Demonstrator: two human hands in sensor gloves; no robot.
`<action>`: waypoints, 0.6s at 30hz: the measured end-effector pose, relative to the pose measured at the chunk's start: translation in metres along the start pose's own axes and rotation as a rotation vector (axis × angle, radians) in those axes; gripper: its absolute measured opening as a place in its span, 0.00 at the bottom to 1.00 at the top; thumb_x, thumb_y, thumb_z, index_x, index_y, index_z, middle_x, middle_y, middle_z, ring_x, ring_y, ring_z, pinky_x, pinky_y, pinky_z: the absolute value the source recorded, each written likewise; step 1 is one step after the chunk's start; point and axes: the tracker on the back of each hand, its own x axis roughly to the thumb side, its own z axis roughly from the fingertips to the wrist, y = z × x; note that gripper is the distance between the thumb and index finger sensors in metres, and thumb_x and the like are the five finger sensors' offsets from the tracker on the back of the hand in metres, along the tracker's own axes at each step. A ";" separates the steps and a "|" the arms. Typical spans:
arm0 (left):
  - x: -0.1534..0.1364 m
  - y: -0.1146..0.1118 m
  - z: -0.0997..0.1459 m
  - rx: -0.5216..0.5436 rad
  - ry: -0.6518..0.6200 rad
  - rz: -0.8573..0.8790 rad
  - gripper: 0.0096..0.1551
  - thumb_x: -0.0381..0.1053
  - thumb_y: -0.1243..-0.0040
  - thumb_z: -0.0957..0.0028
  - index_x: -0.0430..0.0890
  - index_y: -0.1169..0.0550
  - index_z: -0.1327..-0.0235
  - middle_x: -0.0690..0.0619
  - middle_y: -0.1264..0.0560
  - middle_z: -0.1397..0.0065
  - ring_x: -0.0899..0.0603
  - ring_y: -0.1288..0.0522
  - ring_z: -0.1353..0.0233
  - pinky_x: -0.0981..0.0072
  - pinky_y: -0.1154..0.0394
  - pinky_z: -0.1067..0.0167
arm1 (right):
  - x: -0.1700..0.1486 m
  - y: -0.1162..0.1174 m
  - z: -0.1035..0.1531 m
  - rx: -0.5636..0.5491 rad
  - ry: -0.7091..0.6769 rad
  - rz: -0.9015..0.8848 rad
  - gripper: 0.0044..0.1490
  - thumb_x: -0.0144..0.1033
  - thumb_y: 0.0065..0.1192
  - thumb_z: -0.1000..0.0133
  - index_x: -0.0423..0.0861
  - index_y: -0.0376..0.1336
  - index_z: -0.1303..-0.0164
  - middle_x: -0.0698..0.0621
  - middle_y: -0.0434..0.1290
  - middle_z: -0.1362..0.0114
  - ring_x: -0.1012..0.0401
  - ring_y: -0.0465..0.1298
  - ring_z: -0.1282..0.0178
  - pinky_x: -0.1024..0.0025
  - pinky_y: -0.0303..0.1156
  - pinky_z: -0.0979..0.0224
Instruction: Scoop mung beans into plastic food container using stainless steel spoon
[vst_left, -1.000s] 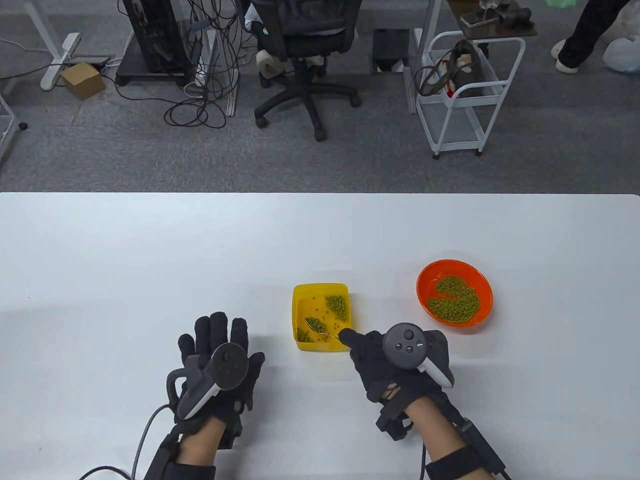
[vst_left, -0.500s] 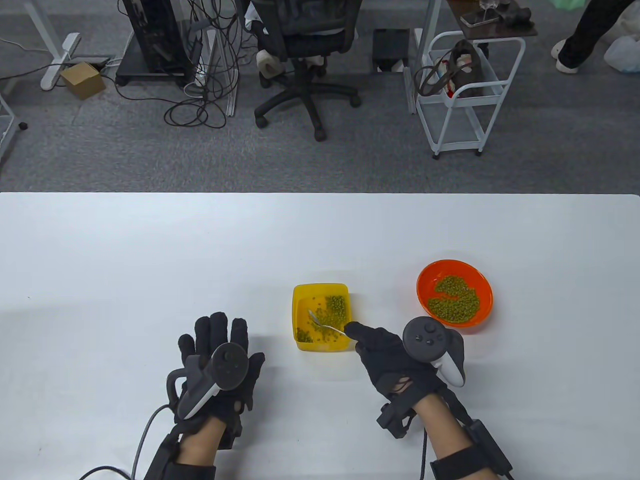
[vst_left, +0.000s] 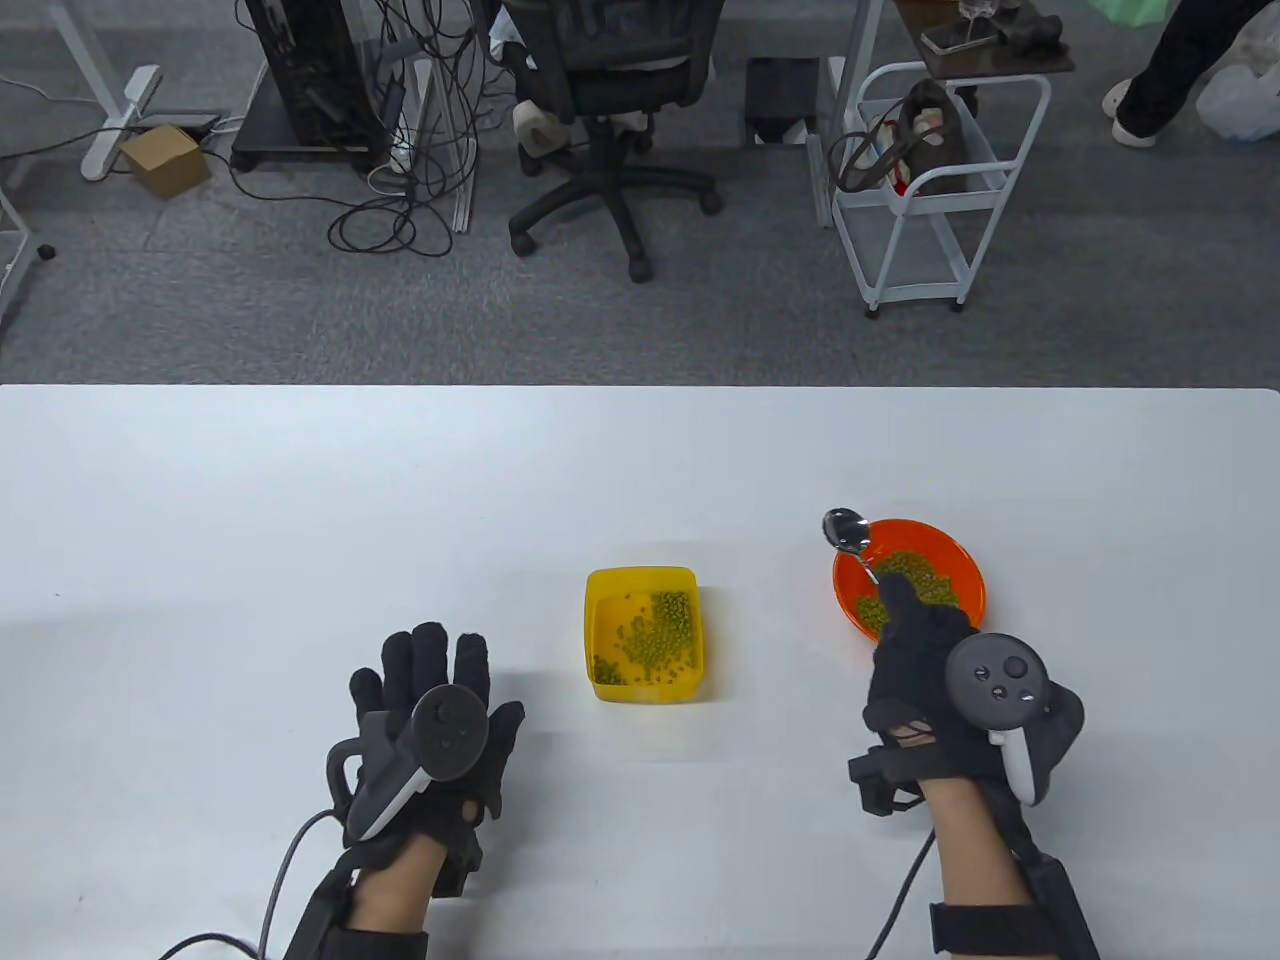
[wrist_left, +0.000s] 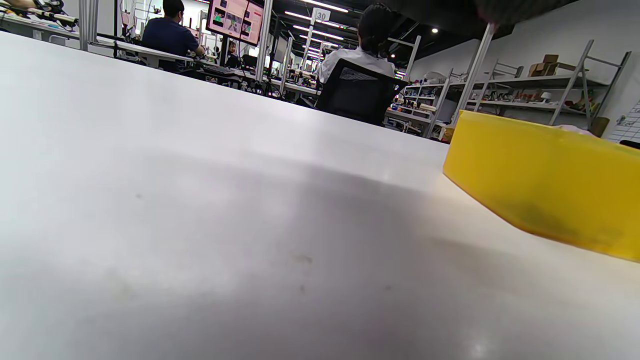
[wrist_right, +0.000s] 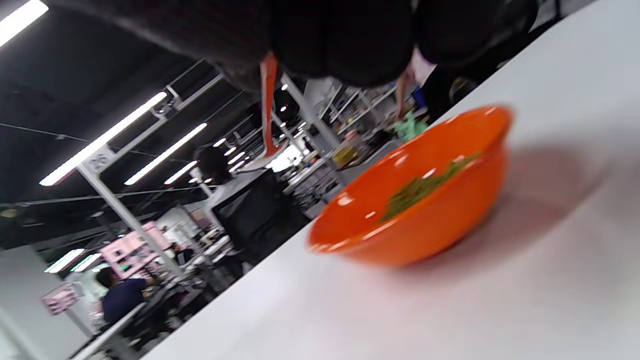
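Right hand (vst_left: 925, 670) grips the spoon (vst_left: 847, 531) by its handle, fingers curled round it, the empty scoop poking out past the fingertips over the far-left rim of the orange bowl (vst_left: 968, 572). Beans (vst_left: 925, 580) lie heaped in that bowl just ahead of the knuckles, and a smaller batch (vst_left: 655, 632) already sits in the yellow container (vst_left: 600, 680), between the two hands, nearer the right one's inner side. Left hand (vst_left: 430, 725) lies flat on the table (vst_left: 300, 500), fingers spread, holding nothing. Next comes the dip, by my reading: drop the scoop's tip into the thick of the pile, push under the beans, level it before lifting, and travel slow so nothing rolls off on the way across. Hard to see here: the right hand covers the near part of the bowl and most of the handle, the right wrist view is smeared with blur and shows only the bowl's side, and the left wrist view catches just one wall of the container.
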 end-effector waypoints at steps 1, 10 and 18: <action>0.000 0.000 0.000 0.000 0.000 0.000 0.46 0.67 0.53 0.51 0.55 0.54 0.23 0.43 0.68 0.19 0.32 0.68 0.20 0.27 0.70 0.33 | -0.006 -0.003 -0.002 -0.009 0.013 0.027 0.27 0.35 0.58 0.40 0.54 0.63 0.28 0.56 0.69 0.38 0.55 0.71 0.41 0.46 0.64 0.29; 0.000 -0.001 0.000 -0.007 -0.001 -0.005 0.47 0.67 0.53 0.50 0.55 0.54 0.23 0.43 0.67 0.19 0.32 0.68 0.21 0.28 0.70 0.33 | -0.041 0.000 -0.012 0.059 0.081 0.199 0.27 0.35 0.58 0.40 0.53 0.63 0.28 0.55 0.70 0.35 0.57 0.74 0.45 0.48 0.68 0.31; 0.001 -0.002 0.000 -0.010 -0.003 -0.006 0.46 0.67 0.53 0.50 0.55 0.54 0.23 0.43 0.68 0.19 0.32 0.68 0.20 0.28 0.70 0.33 | -0.044 0.023 -0.012 0.162 0.086 0.289 0.28 0.37 0.56 0.39 0.55 0.59 0.26 0.56 0.67 0.33 0.57 0.72 0.42 0.48 0.66 0.29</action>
